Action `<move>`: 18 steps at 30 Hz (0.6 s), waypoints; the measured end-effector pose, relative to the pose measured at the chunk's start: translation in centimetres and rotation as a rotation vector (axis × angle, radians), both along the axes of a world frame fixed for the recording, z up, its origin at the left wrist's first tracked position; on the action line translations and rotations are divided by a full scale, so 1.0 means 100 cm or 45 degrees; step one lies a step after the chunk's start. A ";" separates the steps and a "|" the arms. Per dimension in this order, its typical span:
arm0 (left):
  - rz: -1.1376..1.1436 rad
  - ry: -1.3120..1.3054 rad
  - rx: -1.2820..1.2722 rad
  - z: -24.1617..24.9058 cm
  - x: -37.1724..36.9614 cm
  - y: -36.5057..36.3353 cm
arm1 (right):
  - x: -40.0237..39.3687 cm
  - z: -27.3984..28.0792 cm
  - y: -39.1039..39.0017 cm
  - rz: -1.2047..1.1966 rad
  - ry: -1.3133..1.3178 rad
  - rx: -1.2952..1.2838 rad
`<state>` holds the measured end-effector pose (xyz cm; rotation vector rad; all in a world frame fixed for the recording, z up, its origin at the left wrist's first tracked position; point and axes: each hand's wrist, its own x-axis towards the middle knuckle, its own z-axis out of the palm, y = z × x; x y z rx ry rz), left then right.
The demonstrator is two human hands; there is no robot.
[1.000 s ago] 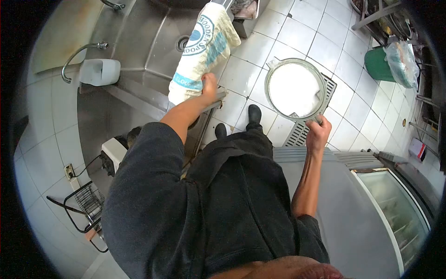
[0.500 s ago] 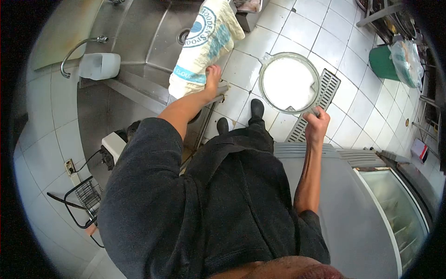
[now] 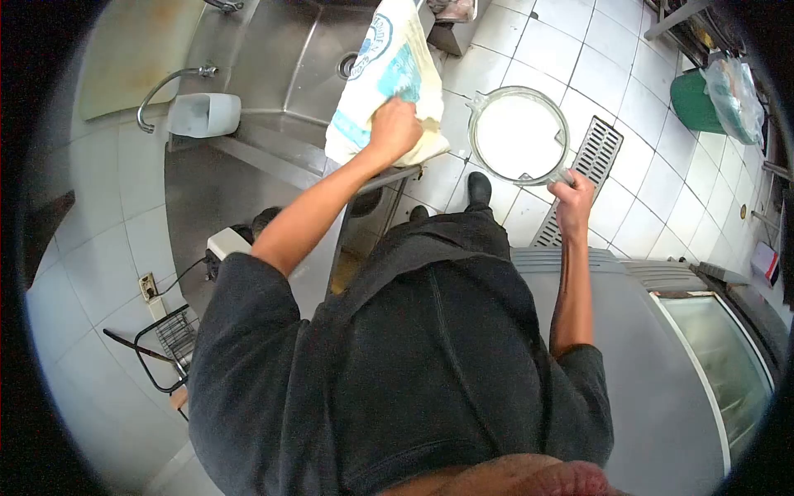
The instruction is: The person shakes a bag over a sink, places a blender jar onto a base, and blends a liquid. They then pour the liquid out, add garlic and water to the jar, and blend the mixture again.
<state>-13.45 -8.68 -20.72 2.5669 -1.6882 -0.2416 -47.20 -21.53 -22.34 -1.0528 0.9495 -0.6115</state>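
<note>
In the head view, my right hand [image 3: 574,198] is wrapped round the handle of a clear, round pitcher [image 3: 473,132]. White contents show inside it, and its spout points away from the hand. My left hand [image 3: 395,131] is closed on the front of a white cloth flour sack [image 3: 364,99] printed in blue. The sack lies over the edge of a steel sink, its lower corner spreading past the rim. My left fingertips are hidden by the back of the hand.
The steel sink [image 3: 310,78] has a curved tap [image 3: 157,87] and a white plastic container [image 3: 204,115] beside it. A floor drain grate [image 3: 597,157] lies below the pitcher. A grey chest freezer [image 3: 628,347] stands at my right, and a green bin [image 3: 693,103] farther off.
My left hand has moved up from the sack's lower edge onto its front and closed. The sack has shifted, its lower corner spreading right. My right hand still holds the pitcher.
</note>
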 end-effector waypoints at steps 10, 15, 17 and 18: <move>0.985 1.764 -0.813 0.132 0.021 0.017 | 0.014 0.021 0.001 0.123 -0.058 -0.015; 0.900 2.147 -0.791 0.170 0.012 0.015 | 0.038 0.037 0.009 0.171 -0.181 0.018; 0.855 1.546 -0.772 0.175 -0.001 0.006 | 0.045 0.044 0.011 0.214 -0.186 -0.003; 0.479 0.703 -0.497 0.153 0.023 0.016 | 0.049 0.033 0.013 0.243 -0.209 -0.029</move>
